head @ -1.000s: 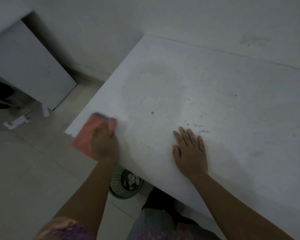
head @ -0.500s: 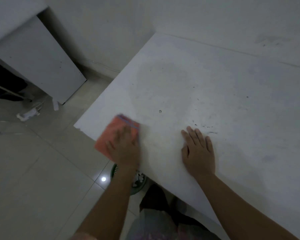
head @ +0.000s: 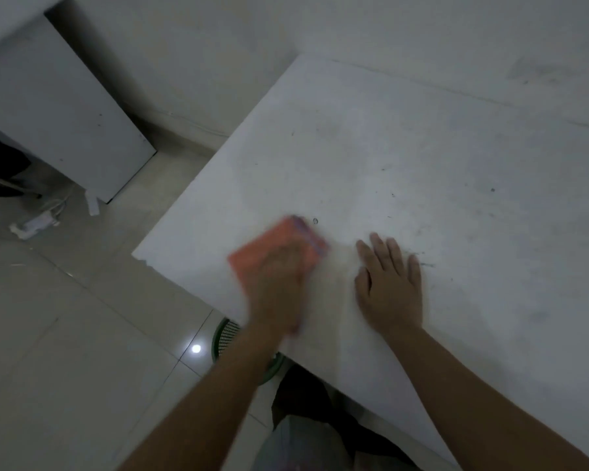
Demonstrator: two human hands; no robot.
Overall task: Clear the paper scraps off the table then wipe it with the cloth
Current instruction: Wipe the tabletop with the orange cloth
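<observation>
An orange cloth (head: 279,243) lies on the white table (head: 422,158) near its front left corner. My left hand (head: 279,287) presses down on the cloth; it is blurred by motion, so its finger pose is unclear. Just right of it, my right hand (head: 390,283) rests flat on the tabletop with its fingers straight and spread. No paper scraps show on the tabletop, only small dark specks and smudges.
A green mesh bin (head: 223,341) stands on the tiled floor under the table's front edge, mostly hidden by my left arm. A white cabinet (head: 58,107) stands at the left, with a power strip (head: 34,224) on the floor beside it.
My left hand has slid the orange cloth to the right, from the table's left corner toward my right hand. My right hand has stayed flat in place.
</observation>
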